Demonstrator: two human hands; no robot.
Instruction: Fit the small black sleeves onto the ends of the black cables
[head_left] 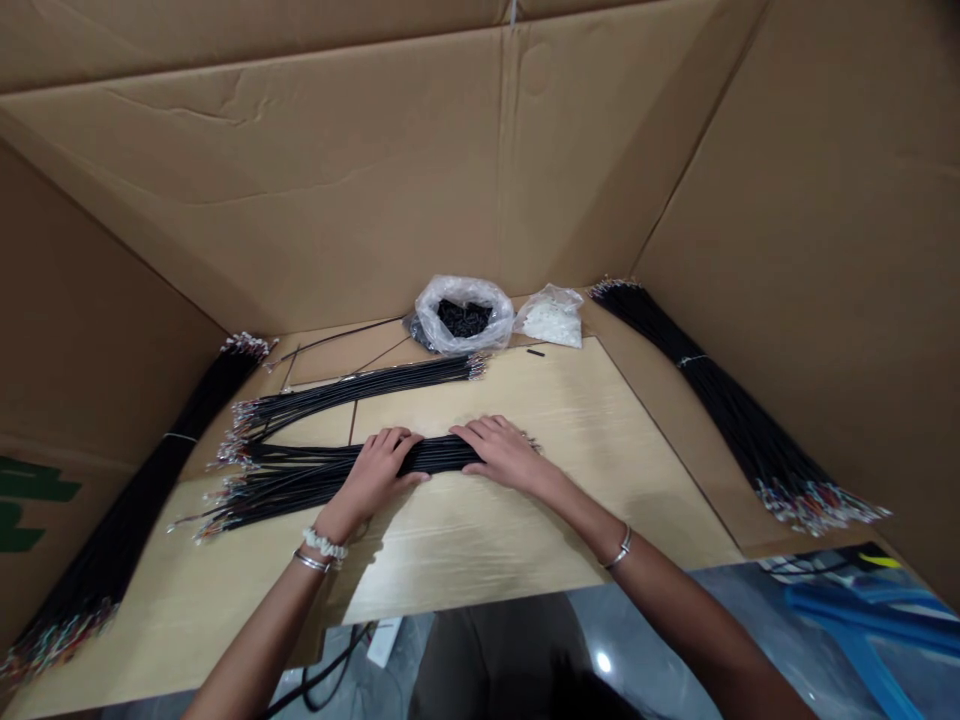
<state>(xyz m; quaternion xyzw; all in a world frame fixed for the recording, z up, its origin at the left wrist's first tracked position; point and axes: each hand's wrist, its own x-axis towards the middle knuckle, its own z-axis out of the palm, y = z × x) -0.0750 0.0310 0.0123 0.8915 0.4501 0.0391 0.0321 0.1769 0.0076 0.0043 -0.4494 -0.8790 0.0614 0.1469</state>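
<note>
A bundle of black cables (442,455) lies across the middle of the wooden board, its bare coloured wire ends fanned out to the left. My left hand (384,465) is closed over the bundle, thumb on the near side and fingers on the far side. Further right, my right hand (504,452) grips the same bundle near its right end, which is mostly hidden under the fingers. Just behind lies a second row of black cables (375,382), touched by neither hand.
Tied cable bundles stand at left (176,435) and right (694,362). At the back are an open plastic bag (427,300) of small black pieces, a bag of white pieces (553,318) and a short black tube (535,352). Cardboard walls (337,200) enclose the board (600,430).
</note>
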